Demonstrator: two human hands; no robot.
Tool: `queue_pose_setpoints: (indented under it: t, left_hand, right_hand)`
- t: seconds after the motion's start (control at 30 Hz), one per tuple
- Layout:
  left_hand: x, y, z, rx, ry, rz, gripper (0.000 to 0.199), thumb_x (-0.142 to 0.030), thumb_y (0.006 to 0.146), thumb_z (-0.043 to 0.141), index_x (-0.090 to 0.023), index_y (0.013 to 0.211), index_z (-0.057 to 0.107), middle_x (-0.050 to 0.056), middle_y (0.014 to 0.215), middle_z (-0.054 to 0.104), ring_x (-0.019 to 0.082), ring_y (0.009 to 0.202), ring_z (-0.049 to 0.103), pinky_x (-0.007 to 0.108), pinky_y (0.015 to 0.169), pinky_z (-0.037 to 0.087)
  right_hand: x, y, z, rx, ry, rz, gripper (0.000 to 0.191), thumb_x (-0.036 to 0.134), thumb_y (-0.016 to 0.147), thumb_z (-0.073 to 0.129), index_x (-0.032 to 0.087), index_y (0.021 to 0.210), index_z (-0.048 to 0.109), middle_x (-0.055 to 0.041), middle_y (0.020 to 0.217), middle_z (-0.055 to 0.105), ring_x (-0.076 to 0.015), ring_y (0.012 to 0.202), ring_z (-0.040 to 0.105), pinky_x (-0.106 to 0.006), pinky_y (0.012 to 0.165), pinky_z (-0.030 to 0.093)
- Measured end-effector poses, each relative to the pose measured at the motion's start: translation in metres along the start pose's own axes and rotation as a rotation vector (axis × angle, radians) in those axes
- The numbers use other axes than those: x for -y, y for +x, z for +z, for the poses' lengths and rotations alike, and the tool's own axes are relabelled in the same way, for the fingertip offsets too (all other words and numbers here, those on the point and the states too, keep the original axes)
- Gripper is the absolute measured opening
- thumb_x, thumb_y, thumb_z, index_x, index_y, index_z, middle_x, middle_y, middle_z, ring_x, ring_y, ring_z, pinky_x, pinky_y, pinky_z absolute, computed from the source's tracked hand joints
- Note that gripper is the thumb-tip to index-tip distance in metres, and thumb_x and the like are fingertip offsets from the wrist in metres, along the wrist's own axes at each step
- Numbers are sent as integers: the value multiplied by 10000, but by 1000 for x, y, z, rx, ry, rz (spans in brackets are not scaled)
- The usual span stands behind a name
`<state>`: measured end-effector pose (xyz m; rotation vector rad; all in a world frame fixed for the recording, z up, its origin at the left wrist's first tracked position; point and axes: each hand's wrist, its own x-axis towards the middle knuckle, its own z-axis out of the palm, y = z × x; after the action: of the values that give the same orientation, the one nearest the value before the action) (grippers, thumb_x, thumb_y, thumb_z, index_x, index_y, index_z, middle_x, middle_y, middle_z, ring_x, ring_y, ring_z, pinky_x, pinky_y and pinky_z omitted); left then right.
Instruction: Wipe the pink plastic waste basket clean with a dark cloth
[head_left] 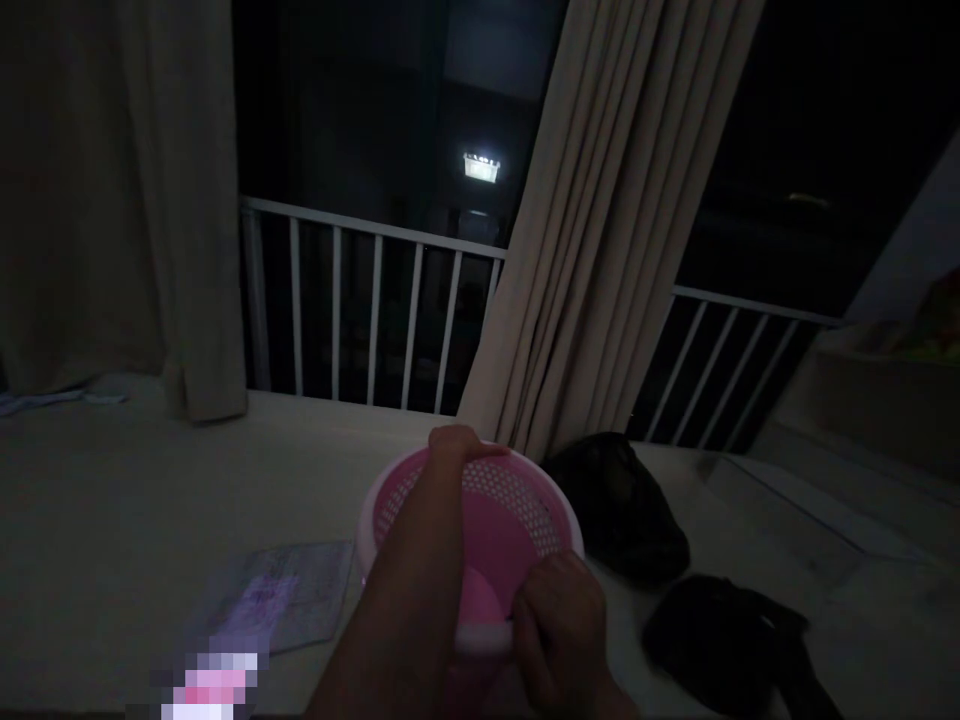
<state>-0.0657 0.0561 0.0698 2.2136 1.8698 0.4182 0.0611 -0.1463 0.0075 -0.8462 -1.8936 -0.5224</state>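
Note:
A pink plastic basket (517, 540) with a perforated upper wall stands in front of me, its mouth facing up and towards me. My left hand (459, 442) reaches across the opening and grips the far rim, its fingers mostly hidden beyond the edge. Closed over the near right part of the rim is my right hand (562, 625). No contents show inside the basket, though my left forearm covers part of it. Close to its right side lies a dark, bulky bag-like thing (622, 510).
A second black, soft-looking item (727, 640) lies at the lower right. To the left is a flat greyish sheet (300, 600). Beige curtains (592, 220) hang before dark windows with a white railing (375, 235). A box-like shape (885, 400) stands at the right.

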Motion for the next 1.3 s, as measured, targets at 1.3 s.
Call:
queue_pose_setpoints:
  t: [1.3]
  left_hand:
    - [15, 16, 2, 109, 227, -41, 938, -866, 665, 314, -150, 1135, 696, 186, 1228, 654, 379, 1128, 590, 428, 894, 467]
  right_hand:
    - [-13, 13, 11, 194, -47, 137, 255, 288, 678, 430, 202, 445, 489, 5, 422, 549, -123, 382, 439, -292, 489, 281]
